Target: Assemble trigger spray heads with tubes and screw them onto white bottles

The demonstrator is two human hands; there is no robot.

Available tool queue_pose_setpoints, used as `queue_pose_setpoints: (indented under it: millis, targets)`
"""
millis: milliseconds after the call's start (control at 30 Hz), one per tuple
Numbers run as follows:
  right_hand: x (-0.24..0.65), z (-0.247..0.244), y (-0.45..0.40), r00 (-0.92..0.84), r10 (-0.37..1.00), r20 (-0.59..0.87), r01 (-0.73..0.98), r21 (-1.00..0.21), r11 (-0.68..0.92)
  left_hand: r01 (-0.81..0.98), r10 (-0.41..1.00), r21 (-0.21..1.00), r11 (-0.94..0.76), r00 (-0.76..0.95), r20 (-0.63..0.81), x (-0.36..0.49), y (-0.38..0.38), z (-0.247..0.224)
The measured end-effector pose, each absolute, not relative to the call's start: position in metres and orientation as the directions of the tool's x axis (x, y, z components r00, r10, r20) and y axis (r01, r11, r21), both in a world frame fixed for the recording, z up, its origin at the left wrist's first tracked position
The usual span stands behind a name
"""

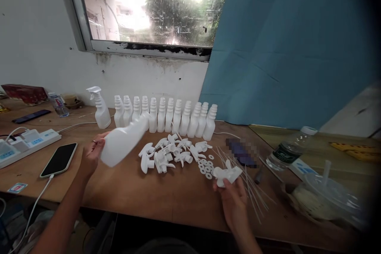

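Observation:
My left hand grips a white spray bottle near its base, the bottle tilted with its neck pointing up and to the right. A white trigger sprayer head is in the fingers of my right hand, apart from the bottle. Between my hands lies a pile of trigger sprayer heads on the table. Small white ring washers and thin white tubes lie beside my right hand. Behind the pile stands a row of open white bottles.
One bottle with a sprayer fitted stands at the back left. A phone and a power strip lie on the left. On the right are a water bottle and a lidded plastic cup. A window is above.

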State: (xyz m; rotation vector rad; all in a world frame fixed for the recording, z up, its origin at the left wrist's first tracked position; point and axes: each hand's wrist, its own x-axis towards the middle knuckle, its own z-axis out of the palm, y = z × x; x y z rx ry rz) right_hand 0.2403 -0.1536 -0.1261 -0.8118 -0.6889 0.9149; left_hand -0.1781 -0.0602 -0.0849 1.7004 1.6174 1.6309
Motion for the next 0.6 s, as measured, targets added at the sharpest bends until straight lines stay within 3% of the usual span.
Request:
queue_pose_setpoints:
  millis: [100,200,600]
  targets:
    - [0.251,-0.113,-0.16,0.466,0.86,0.207,-0.371,-0.837,0.402,0.291,0.911,0.894,-0.34,-0.132,0.39,-0.165,-0.065,-0.077]
    - [0.26,-0.106,-0.166,0.495,0.837,0.233,-0.321,-0.846,0.426,0.198,0.922,0.919,-0.342,-0.12,0.369,-0.159,-0.066,-0.077]
    - [0.27,-0.096,-0.17,0.484,0.841,0.243,-0.291,-0.861,0.416,0.171,0.919,0.916,-0.364,-0.096,0.383,-0.161,-0.075,-0.073]
